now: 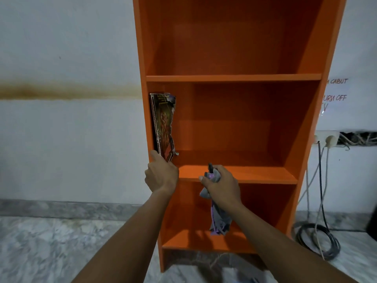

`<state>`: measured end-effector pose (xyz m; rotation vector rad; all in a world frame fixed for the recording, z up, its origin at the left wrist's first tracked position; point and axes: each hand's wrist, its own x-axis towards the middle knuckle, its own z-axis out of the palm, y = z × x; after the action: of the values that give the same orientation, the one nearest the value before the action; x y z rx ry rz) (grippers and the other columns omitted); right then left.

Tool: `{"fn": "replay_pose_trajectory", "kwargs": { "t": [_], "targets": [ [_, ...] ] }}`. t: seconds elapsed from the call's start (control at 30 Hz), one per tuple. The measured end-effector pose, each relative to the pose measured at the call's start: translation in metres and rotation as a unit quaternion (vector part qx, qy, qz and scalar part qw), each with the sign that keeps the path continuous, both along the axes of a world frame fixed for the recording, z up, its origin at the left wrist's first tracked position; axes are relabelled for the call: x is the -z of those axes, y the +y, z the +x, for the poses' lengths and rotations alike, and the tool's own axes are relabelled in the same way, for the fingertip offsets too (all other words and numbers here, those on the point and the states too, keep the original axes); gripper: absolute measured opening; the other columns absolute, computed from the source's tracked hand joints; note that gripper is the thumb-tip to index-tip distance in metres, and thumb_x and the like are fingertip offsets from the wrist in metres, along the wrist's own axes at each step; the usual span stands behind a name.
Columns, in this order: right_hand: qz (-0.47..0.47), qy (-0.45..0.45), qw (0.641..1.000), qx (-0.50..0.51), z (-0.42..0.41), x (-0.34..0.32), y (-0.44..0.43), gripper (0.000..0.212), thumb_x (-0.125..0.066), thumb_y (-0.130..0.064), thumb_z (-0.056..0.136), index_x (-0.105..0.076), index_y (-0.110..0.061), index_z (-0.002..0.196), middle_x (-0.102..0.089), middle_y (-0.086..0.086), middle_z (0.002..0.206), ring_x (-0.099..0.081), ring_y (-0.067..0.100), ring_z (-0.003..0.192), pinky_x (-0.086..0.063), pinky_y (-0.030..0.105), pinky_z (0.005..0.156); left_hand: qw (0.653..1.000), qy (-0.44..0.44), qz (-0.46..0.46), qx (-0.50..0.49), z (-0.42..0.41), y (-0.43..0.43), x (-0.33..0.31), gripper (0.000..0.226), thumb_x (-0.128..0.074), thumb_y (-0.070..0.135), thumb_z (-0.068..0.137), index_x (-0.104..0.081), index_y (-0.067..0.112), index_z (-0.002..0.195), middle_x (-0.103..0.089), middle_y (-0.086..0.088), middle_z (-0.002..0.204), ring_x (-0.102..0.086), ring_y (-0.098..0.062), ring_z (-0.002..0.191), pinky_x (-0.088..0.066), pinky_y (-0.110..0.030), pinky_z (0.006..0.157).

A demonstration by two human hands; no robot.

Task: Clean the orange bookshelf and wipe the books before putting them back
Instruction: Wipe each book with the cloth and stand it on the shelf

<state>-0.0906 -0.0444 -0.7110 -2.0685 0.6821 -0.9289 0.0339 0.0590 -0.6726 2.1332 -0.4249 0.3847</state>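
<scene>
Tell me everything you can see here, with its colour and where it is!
bookshelf: one, orange, against the wall
books: thin worn bundle, count unclear, dark brown, leaning on the left inner side of the middle shelf
cloth: one, grey and purple, hanging in front of the lower compartment
sockets: two, cream, on the wall right of the shelf
cables: several, dark and pale, from the sockets down to a coil on the floor
paper sign: one, white with writing, on the right wall
wall: white with a brown stain band
floor: grey-white marble
left hand: grips the books' bottom
right hand: holds the cloth
</scene>
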Motion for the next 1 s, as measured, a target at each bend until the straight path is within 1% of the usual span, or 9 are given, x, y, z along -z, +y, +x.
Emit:
{"fn": "replay_pose_trajectory", "kwargs": {
  "t": [0.3,0.43,0.53,0.6,0.67,0.77,0.83,0.9,1.0],
  "targets": [
    [0.151,0.025,0.988,0.028,-0.07,0.097,0.017,0.02,-0.069,-0.042,0.093,-0.06,-0.026,0.101,-0.063,0.0,0.089,-0.062,0.021,0.079,-0.049,0.041,0.066,0.975,0.096,0.134,0.148,-0.117,0.03,0.127,0.04,-0.061,0.022,0.086,-0.043,0.02,0.123,-0.064,-0.007,0.096,-0.066,-0.036,0.093,-0.046,-0.036,0.07],
    [0.318,0.047,0.941,0.104,-0.134,0.185,0.016,0.032,-0.068,-0.03,0.085,-0.041,-0.027,0.067,-0.043,0.003,0.065,-0.04,0.023,0.058,-0.037,0.043,0.068,0.908,0.258,0.232,0.233,-0.169,0.044,0.206,0.029,-0.061,0.023,0.089,-0.05,0.017,0.116,-0.065,-0.012,0.099,-0.059,-0.031,0.079,-0.042,-0.033,0.062],
    [0.423,0.08,0.89,0.15,-0.177,0.257,0.013,0.039,-0.071,-0.046,0.062,-0.062,-0.012,0.078,-0.066,0.016,0.079,-0.058,0.033,0.066,-0.049,0.049,0.067,0.853,0.38,0.249,0.256,-0.195,0.054,0.258,0.02,-0.062,0.028,0.087,-0.056,0.012,0.098,-0.061,-0.011,0.091,-0.059,-0.027,0.076,-0.041,-0.028,0.06],
    [0.464,0.069,0.866,0.175,-0.193,0.289,0.018,0.039,-0.072,-0.035,0.064,-0.072,-0.004,0.087,-0.073,0.021,0.09,-0.069,0.041,0.084,-0.056,0.049,0.074,0.828,0.436,0.243,0.256,-0.209,0.054,0.285,0.02,-0.062,0.029,0.088,-0.057,0.011,0.094,-0.064,-0.013,0.097,-0.064,-0.029,0.086,-0.041,-0.028,0.062],
    [0.439,0.071,0.874,0.193,-0.201,0.298,0.028,0.033,-0.071,-0.027,0.063,-0.065,-0.008,0.09,-0.069,0.017,0.086,-0.068,0.036,0.086,-0.053,0.043,0.072,0.802,0.495,0.222,0.251,-0.218,0.052,0.304,0.027,-0.062,0.027,0.091,-0.061,0.004,0.104,-0.066,-0.021,0.109,-0.066,-0.036,0.106,-0.039,-0.029,0.064],
    [0.301,0.141,0.923,0.194,-0.216,0.315,0.034,0.065,-0.077,-0.036,0.062,-0.047,-0.028,0.119,-0.063,0.006,0.104,-0.065,0.027,0.094,-0.056,0.043,0.08,0.783,0.561,0.148,0.225,-0.228,0.045,0.331,0.054,-0.068,0.023,0.073,-0.063,-0.008,0.117,-0.065,-0.032,0.121,-0.064,-0.045,0.112,-0.049,-0.035,0.063],
    [0.13,0.227,0.954,0.147,-0.228,0.331,0.034,0.061,-0.074,-0.034,0.07,-0.053,-0.019,0.126,-0.064,0.011,0.108,-0.065,0.031,0.095,-0.056,0.042,0.08,0.799,0.557,0.115,0.195,-0.228,0.045,0.345,0.041,-0.07,0.018,0.073,-0.068,-0.005,0.107,-0.07,-0.026,0.11,-0.068,-0.039,0.103,-0.056,-0.038,0.071],
    [-0.007,0.329,0.938,0.111,-0.239,0.336,0.04,0.057,-0.059,-0.042,0.077,-0.06,-0.018,0.129,-0.067,0.012,0.108,-0.065,0.036,0.097,-0.054,0.04,0.078,0.812,0.552,0.071,0.178,-0.228,0.045,0.347,0.016,-0.072,0.012,0.074,-0.069,0.005,0.088,-0.073,-0.018,0.098,-0.071,-0.032,0.093,-0.058,-0.036,0.075],
    [-0.055,0.31,0.945,0.09,-0.246,0.335,0.058,0.054,-0.043,-0.048,0.087,-0.06,-0.031,0.136,-0.068,0.002,0.124,-0.062,0.03,0.111,-0.052,0.041,0.089,0.782,0.587,-0.023,0.209,-0.23,0.044,0.337,0.019,-0.067,0.002,0.087,-0.054,0.013,0.096,-0.068,-0.017,0.106,-0.07,-0.034,0.097,-0.06,-0.049,0.084]
  ]
}}
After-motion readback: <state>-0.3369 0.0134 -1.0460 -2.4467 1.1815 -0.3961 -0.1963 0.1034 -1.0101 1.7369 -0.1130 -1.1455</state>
